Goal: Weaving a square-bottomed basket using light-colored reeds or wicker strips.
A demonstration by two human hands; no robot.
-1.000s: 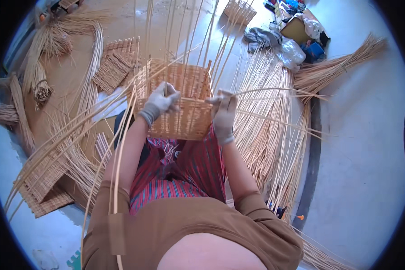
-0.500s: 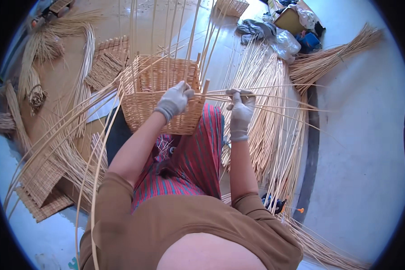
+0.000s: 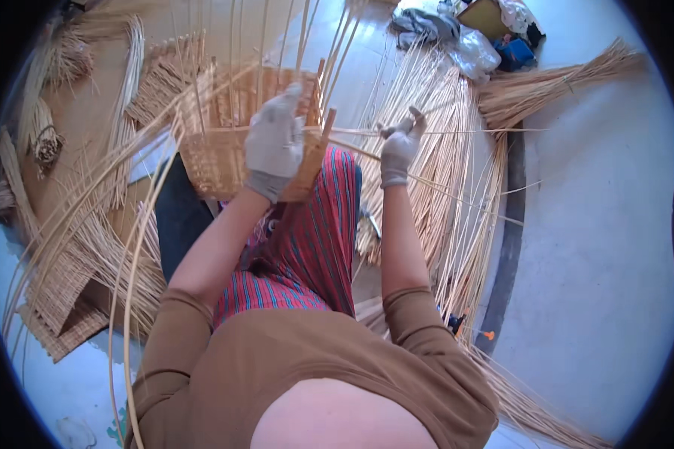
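Covering part of the wicker basket (image 3: pixel 216 163), left hand (image 3: pixel 273 142) is blurred, grip unreadable to me | right hand (image 3: pixel 399 150) half-curled by a cane strand (image 3: pixel 475 132), pinch unclear | basket above striped cloth (image 3: pixel 318 251), stakes (image 3: pixel 261 52) cut off

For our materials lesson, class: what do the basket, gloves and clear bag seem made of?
Basket: probably cane or willow, fairly matte; tan strands interlace. Gloves: likely knitted fabric, matte off-white; snug greyish cuffs, though a coating is possible. Clear bag: probably thin plastic, glossy; translucent with bright creases.
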